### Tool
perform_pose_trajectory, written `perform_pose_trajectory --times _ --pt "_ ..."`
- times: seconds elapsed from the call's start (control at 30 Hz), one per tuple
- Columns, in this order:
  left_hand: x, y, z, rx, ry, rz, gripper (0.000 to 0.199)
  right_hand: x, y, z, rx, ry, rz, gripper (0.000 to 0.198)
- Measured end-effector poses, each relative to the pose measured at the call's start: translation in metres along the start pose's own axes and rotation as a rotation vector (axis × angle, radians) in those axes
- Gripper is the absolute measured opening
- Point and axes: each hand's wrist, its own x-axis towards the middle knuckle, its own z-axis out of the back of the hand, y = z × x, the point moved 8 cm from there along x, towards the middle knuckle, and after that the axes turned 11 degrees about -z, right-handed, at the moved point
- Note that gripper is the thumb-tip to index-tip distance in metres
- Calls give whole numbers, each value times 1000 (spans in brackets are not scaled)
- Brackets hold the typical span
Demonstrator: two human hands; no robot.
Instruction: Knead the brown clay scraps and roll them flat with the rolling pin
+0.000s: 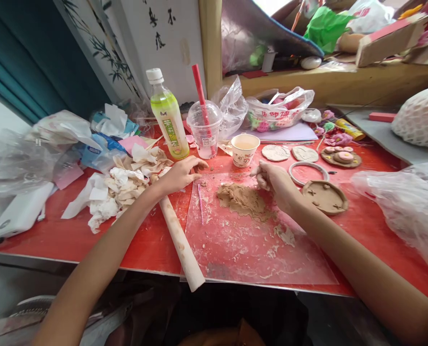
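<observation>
My left hand (183, 174) hovers over the top end of a wooden rolling pin (180, 240), its fingers loosely apart and nothing in them. My right hand (273, 181) is at the upper right of a flattened, rough-edged patch of brown clay (243, 199). Its fingers are curled in, and whether they hold anything is hidden. The clay lies on a clear plastic sheet (232, 259) smeared with clay bits. A thin pink tool (200, 203) lies left of the clay. Just behind my right hand stands a paper cup (245, 156) holding cloudy liquid.
A green drink bottle (169, 120) and a plastic cup (206, 134) with a red straw stand behind. Crumpled tissues (118, 190) lie left. On the right are a ring (308, 166), a shallow clay dish (325, 205), pale clay discs (276, 153) and a plastic bag (409, 202).
</observation>
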Motion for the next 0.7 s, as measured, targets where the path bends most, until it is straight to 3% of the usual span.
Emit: perform_pose_trajectory --times 0.13,0.23,0.4,0.5,0.57,0.7 --pt "-2 0 -4 153 3 -6 24 0 0 1 -19 -5 -3 34" --pt "-1 -15 -8 256 30 -112 30 -2 1 2 -44 -11 9 34" --pt "1 -50 -37 299 227 -235 63 -6 2 -4 -121 -7 38 37" --pt "2 -63 -51 324 260 -272 76 -6 -1 -8 -139 13 36 36" --pt "4 -68 -56 333 255 -290 74 -6 -2 -9 -145 20 31 35" --pt "10 -75 -56 345 210 -380 52 -6 -2 -10 -148 38 47 32"
